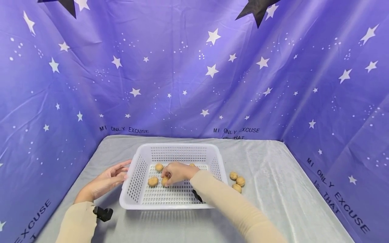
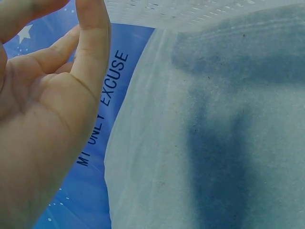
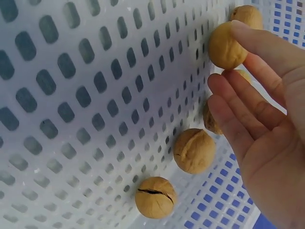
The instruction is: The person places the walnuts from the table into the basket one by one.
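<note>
A white plastic basket (image 1: 170, 206) with slotted walls stands on the grey cloth. My right hand (image 1: 177, 172) reaches inside it and pinches a walnut (image 3: 226, 46) between thumb and fingers, close to the basket floor. Several other walnuts lie about in the basket, among them one with a dark crack (image 3: 156, 197) and, in the head view, one left of my hand (image 1: 153, 181). The right forearm hides part of the basket's right side. At the basket's left rim, my left hand (image 1: 106, 180) touches the edge with fairly straight, loose fingers.
Outside the basket, three walnuts (image 1: 240, 181) lie together to its right on the grey cloth (image 1: 267, 202). Purple star-patterned fabric (image 1: 182, 74) hangs behind and on both sides of the table.
</note>
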`<state>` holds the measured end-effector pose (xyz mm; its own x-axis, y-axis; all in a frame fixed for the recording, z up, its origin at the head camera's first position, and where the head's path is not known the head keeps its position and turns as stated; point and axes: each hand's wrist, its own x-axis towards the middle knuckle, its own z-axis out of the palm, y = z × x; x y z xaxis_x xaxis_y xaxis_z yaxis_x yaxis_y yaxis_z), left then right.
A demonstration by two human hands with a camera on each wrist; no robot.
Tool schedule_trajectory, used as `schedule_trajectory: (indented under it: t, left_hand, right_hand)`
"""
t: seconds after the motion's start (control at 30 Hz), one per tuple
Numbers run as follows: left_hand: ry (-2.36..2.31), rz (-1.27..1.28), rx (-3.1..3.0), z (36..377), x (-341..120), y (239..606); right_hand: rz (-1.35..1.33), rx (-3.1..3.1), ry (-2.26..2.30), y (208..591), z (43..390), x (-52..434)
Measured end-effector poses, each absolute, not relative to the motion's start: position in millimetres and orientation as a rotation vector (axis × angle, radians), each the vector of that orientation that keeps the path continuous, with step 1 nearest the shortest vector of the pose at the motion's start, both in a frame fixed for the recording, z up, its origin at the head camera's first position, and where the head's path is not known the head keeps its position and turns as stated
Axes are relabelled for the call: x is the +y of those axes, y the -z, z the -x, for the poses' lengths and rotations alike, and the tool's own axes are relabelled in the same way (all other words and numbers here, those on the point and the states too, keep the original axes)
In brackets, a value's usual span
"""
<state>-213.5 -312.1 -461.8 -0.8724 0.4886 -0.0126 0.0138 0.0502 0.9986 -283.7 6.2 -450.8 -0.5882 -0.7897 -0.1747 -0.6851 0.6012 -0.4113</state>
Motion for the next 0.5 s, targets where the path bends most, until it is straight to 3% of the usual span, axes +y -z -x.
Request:
schedule_trajectory:
  t: [0.5]
  left_hand:
    - [-1.916,-0.485,1.996,214,-308,460]
  right_hand:
    - [1.162,2.449,0.583,406,287,33]
